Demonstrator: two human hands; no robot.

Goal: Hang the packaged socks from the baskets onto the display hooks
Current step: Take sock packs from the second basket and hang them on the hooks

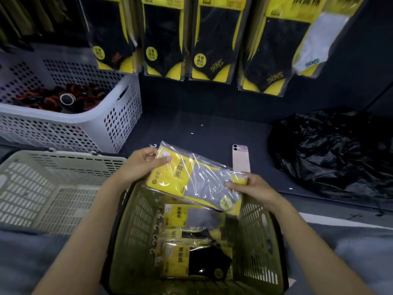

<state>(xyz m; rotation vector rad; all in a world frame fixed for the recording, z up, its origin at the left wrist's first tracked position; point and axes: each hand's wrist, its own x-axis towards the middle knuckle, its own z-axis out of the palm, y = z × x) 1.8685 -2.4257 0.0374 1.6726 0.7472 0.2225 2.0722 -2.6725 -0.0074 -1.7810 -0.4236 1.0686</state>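
Left hand point(136, 165) and right hand point(253, 188) pinch 1 clear-wrapped yellow-grey sock pack point(191, 177), unhung, over the near olive plastic basket point(274, 241) (more packs point(187, 258) wait inside).

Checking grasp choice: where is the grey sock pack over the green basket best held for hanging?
Probably pinch the grey sock pack at its yellow header end, from the left as the left hand does: the card looks stiff there, and the hook is left free.
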